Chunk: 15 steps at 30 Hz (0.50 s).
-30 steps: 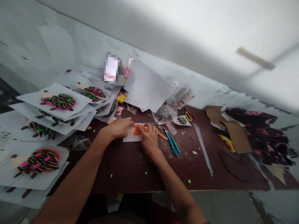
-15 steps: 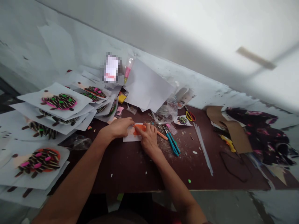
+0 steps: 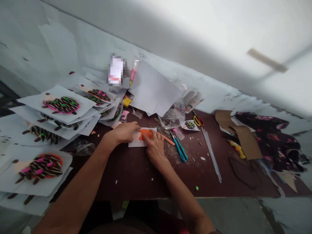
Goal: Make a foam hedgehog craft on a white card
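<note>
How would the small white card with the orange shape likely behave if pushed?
The card looks thin, so it is probably light and may bend easily. Lying flat, it would likely slide rather than roll. With the right hand touching its orange shape, it might resist moving.

Glare washes out the white surface overhead [image 3: 243, 26] toward the right, a soft grey shadow crossing it. Down here the brown tabletop [image 3: 131, 175] looks dim. Coarse mosaic squares cover the glowing screen [image 3: 116, 70], and the floral fabric [image 3: 275, 143] near the edge seems stretched and soft.
</note>
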Each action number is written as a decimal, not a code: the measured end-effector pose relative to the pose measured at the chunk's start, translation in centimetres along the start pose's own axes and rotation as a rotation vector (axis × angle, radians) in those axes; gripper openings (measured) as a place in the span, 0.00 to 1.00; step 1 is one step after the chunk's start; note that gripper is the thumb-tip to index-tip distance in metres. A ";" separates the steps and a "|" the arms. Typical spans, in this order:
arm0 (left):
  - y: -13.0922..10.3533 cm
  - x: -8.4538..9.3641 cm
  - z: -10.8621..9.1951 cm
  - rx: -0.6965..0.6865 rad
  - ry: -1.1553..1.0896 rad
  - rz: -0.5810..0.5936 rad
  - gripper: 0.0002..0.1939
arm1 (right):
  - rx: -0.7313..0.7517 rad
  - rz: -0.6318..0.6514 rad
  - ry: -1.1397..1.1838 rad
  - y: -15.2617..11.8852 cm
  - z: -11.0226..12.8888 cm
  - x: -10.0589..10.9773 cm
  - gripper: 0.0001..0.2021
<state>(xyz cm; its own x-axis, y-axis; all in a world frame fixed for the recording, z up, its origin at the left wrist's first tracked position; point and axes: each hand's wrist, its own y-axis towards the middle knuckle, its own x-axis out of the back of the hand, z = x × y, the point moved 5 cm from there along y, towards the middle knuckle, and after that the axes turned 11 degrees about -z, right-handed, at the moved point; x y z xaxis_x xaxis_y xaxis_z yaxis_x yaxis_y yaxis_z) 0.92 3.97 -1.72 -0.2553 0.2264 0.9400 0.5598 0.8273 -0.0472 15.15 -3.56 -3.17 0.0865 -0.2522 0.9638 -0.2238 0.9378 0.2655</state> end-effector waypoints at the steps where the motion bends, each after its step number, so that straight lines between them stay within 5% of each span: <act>1: 0.0 0.0 0.0 0.001 -0.002 0.000 0.33 | 0.008 -0.003 0.000 0.0 0.1 0.0 0.24; 15: 0.1 -0.1 0.2 -0.012 -0.019 0.014 0.33 | 0.070 -0.113 0.038 -0.8 0.7 0.2 0.19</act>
<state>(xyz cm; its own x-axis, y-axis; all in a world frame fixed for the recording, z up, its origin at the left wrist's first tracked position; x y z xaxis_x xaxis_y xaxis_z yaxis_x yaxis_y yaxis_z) 0.83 4.10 -1.92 -0.2624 0.2475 0.9327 0.5725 0.8180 -0.0560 14.65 -4.52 -3.14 0.1510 -0.3445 0.9266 -0.2775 0.8848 0.3742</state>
